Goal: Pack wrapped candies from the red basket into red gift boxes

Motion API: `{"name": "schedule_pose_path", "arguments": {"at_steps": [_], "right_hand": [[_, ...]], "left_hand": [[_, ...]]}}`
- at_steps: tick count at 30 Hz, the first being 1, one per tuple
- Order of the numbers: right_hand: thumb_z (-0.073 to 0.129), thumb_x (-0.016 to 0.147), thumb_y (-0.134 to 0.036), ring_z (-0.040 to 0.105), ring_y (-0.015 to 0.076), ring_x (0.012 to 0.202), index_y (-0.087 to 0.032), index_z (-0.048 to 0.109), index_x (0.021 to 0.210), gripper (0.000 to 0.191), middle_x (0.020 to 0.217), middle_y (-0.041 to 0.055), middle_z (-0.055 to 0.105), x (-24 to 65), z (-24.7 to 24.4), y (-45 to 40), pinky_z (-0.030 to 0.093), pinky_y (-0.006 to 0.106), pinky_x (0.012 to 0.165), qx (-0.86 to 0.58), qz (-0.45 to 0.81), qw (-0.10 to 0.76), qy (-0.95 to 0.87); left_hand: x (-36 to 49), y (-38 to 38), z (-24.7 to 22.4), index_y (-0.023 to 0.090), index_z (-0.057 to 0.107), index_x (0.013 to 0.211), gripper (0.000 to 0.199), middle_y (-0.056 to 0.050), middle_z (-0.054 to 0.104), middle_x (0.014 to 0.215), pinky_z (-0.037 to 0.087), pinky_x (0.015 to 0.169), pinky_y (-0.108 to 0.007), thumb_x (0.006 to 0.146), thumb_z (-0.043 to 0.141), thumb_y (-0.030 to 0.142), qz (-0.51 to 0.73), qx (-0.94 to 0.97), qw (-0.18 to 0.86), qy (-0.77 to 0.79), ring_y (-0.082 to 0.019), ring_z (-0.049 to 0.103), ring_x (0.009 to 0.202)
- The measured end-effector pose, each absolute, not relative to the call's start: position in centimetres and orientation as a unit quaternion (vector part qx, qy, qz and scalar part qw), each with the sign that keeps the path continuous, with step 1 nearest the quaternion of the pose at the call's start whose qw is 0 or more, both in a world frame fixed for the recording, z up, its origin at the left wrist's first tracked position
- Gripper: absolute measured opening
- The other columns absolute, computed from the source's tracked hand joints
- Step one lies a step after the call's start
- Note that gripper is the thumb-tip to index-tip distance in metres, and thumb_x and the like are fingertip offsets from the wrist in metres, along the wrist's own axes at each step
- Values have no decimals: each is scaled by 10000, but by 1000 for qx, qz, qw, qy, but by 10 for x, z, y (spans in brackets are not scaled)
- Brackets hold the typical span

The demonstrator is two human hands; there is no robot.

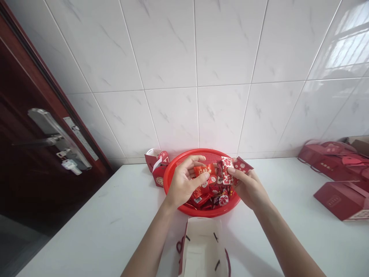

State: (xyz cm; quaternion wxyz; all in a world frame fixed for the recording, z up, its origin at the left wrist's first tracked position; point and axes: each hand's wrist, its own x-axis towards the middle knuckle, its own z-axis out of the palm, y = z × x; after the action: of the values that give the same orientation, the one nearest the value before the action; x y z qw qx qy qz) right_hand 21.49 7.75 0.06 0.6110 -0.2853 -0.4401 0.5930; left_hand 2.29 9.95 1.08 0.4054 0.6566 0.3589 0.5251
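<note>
Both hands are over a red plastic basket [187, 211] that holds many small wrapped candies [203, 201]. My left hand [184, 181] is closed on an orange-red candy packet [204, 171], its thumb on the near side. Between the thumb and fingers of my right hand [250, 188] are several small packets, among them a white one with red flowers [227, 169] and a dark red one [242, 165]. Below the basket stands an open box [198, 250] with a white inside, dark red outer walls and cord handles; nothing shows inside it.
Small red boxes [159, 169] stand left of the basket, by the tiled wall [173, 119]. Several dark red gift boxes [337, 198] are at the right on the white table [129, 207]. A dark wooden door [25, 161] with keys [71, 166] in its lock is at the left.
</note>
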Motion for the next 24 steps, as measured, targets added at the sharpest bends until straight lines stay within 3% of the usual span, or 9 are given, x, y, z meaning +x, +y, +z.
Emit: {"name": "schedule_pose_path", "arguments": {"at_steps": [3,10,15,18,24], "right_hand": [[857,736,-395,738,300,950,-215,747,942,296,943,74,787,215,2,77,592,396,835,-280,610,595,-443],[851,758,-373,732,294,995,-212,751,943,265,978,80,788,213,1,73,589,396,862,-281,638,559,-450],[925,657,-298,730,262,942,-220,742,955,358,956,53,783,206,-5,75,576,382,851,-321,645,585,-373],[901,701,-315,719,245,917,-211,744,939,304,937,48,770,204,-6,76,567,362,826,-306,654,582,-374],[852,779,-366,700,245,912,-198,744,906,237,922,62,753,207,-7,76,549,368,829,-284,648,570,-419]], "left_hand": [[23,99,11,246,709,1015,260,-38,735,1094,592,835,-281,763,746,297,537,661,390,349,-223,696,1053],[21,97,12,229,699,1061,318,-48,728,1096,588,834,-308,757,759,298,523,656,406,362,-224,701,1000],[20,100,8,225,685,1096,359,-46,724,1075,583,849,-313,760,773,318,524,652,398,377,-214,696,978],[19,102,6,239,698,1130,396,-47,714,1167,575,895,-311,754,787,325,517,662,376,391,-217,686,1050],[16,101,6,226,682,1236,479,-57,741,1091,577,904,-352,790,785,367,482,689,364,401,-221,700,1001]]}}
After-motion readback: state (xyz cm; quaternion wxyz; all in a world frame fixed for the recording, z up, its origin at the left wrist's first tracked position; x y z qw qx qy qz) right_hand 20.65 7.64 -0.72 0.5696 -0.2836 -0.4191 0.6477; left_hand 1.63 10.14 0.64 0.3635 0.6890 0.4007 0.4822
